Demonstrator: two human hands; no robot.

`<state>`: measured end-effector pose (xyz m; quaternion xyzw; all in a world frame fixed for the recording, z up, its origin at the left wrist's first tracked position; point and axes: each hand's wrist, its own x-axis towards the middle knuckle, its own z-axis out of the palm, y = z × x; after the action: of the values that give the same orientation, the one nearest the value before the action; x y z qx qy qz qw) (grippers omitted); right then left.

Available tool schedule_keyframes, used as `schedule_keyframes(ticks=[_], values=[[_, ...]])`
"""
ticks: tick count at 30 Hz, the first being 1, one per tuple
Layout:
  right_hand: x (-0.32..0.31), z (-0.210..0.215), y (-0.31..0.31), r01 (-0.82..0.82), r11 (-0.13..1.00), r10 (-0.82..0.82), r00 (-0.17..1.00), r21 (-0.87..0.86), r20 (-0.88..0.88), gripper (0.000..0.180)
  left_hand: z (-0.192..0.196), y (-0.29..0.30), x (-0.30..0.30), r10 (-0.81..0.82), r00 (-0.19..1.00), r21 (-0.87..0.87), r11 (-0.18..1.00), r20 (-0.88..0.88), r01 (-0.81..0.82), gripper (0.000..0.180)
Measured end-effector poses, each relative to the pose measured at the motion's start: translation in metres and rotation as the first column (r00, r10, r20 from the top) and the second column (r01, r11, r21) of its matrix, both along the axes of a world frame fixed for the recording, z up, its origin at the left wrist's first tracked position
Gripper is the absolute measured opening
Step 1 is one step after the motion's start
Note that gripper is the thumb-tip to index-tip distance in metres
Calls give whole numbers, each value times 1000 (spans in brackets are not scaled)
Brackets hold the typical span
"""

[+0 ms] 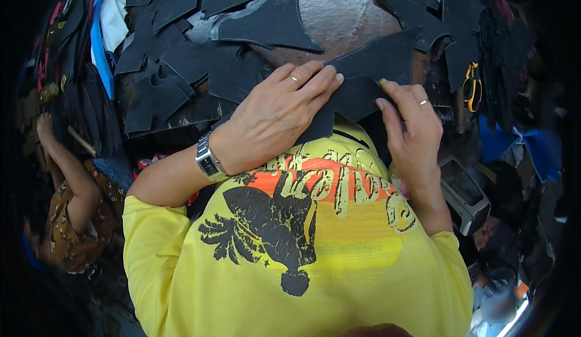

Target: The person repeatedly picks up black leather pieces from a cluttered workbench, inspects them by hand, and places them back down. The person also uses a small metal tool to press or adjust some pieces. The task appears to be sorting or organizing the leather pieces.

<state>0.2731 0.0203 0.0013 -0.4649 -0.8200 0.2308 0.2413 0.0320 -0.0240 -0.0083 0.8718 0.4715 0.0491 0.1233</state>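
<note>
1. The work surface [339,10] is largely covered by overlapping dark cut pieces [260,25]; brown, worn areas are exposed between them.
2. A yellow printed shirt [351,276] is worn by the person.
3. The black sheet piece [358,99] is positioned at the near edge of the work surface, between both hands, just above the shirt.
4. The left hand [275,107] is laid over the piece, fingers extended together; its thumb is hidden, so a grip cannot be confirmed.
5. The right hand [414,122] is half curled; its thumb and index fingertips are set apart at the piece's right edge. Whether the edge is pinched cannot be told.
6. A yellow-and-black tool [472,87] is located at far right.
7. A metal watch [209,158] is fitted to the left wrist.
</note>
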Motion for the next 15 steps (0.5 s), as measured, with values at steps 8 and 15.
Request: schedule_keyframes(ticks=[8, 15], values=[[0, -20, -12, -16, 993, 35, 986, 114, -165, 28, -1, -4, 3, 10, 1000, -27, 1000, -30, -10, 66], [2, -24, -5, 59, 998, -55, 984, 14, -172, 33, -6, 3, 6, -29, 1000, 62, 998, -9, 29, 75]])
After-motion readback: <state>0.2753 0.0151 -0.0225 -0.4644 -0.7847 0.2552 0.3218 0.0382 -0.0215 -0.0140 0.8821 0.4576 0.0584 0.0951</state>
